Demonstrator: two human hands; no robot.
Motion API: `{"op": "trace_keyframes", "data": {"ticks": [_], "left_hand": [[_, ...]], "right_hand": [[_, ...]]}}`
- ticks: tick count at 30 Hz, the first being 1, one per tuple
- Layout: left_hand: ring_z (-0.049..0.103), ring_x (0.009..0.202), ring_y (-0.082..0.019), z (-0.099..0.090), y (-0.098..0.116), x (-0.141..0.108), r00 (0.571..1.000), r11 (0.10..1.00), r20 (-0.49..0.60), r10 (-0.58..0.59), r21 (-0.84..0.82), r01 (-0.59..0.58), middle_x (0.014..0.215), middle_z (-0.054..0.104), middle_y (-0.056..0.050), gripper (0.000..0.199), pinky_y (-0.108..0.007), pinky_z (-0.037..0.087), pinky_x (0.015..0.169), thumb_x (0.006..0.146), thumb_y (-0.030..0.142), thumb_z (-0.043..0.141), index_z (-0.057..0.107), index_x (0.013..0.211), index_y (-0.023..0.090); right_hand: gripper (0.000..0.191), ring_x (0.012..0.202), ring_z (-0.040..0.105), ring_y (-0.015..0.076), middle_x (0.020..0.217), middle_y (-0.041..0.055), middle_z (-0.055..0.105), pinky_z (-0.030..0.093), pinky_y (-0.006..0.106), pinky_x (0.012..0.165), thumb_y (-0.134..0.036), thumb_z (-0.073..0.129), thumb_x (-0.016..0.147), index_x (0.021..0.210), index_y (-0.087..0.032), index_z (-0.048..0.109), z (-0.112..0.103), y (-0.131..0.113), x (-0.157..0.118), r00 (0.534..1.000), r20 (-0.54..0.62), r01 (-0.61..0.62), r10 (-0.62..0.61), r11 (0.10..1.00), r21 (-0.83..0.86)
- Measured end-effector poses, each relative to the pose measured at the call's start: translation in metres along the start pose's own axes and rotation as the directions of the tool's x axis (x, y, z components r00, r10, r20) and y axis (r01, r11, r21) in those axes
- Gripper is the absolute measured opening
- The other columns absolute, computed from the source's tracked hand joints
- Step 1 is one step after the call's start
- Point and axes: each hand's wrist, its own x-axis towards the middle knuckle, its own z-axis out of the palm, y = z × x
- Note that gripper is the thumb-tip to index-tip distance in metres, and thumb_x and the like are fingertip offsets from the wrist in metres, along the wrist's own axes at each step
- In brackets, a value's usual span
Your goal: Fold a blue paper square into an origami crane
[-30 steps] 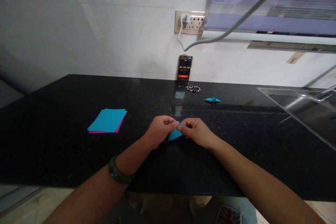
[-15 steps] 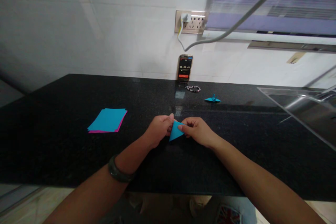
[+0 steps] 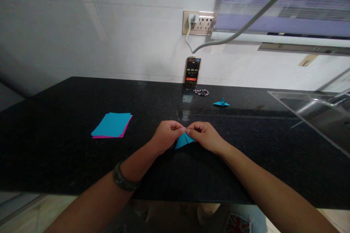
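Observation:
A blue sheet of origami paper [image 3: 182, 141], folded to a small triangular shape, is held just over the dark counter in front of me. My left hand [image 3: 168, 133] pinches its upper edge between thumb and fingers. From the other side my right hand [image 3: 202, 135] grips it too, the two thumbs nearly meeting at the top. A crease or flap line runs down the paper between them. The fingertips behind the paper are hidden. Farther back on the right sits a folded blue paper crane [image 3: 221, 103].
Left of my hands lies a stack of blue and pink paper squares [image 3: 112, 125]. A phone [image 3: 193, 71] showing a timer leans on the wall, with a beaded bracelet [image 3: 201, 93] before it. A metal sink [image 3: 322, 116] is at right; a cable [image 3: 246, 25] hangs from above.
My left thumb has moved right, onto the top of the paper beside the right thumb. The paper's near corner has shifted slightly down and left, and a fold line now shows on its face.

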Motion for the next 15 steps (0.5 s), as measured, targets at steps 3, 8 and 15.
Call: {"op": "trace_keyframes", "data": {"ticks": [3,8,15], "left_hand": [[0.053,0.053,-0.012,0.001,0.001,-0.001,1.000,1.000,0.006,-0.002,-0.025,0.002,0.059,0.059,-0.002,0.019,-0.024,0.042,0.051,0.067,0.031,0.060,0.062,0.069,0.012],[0.050,0.051,-0.010,0.002,0.005,-0.002,1.000,0.998,0.008,-0.019,-0.068,0.019,0.057,0.057,-0.001,0.017,-0.022,0.039,0.049,0.065,0.029,0.061,0.062,0.068,0.012],[0.045,0.047,-0.007,-0.009,0.004,0.003,0.998,0.993,-0.068,-0.015,-0.114,0.007,0.055,0.053,0.002,0.020,-0.020,0.035,0.045,0.064,0.031,0.063,0.061,0.068,0.012]], "right_hand": [[0.017,0.051,0.045,0.0087,0.057,-0.0009,0.054,0.036,0.021,0.050,-0.029,0.053,0.073,0.069,-0.014,0.061,-0.001,-0.001,0.000,1.000,-0.018,-0.002,0.002,1.000,0.002],[0.015,0.049,0.044,0.0080,0.054,-0.0018,0.053,0.035,0.021,0.048,-0.024,0.052,0.070,0.064,-0.014,0.061,-0.001,-0.002,0.000,0.999,-0.046,0.006,-0.007,1.000,-0.013],[0.015,0.047,0.042,0.0077,0.052,-0.0021,0.052,0.033,0.020,0.046,-0.019,0.049,0.068,0.060,-0.014,0.060,-0.009,0.002,0.001,0.991,-0.122,0.038,-0.047,0.996,-0.079]]}}
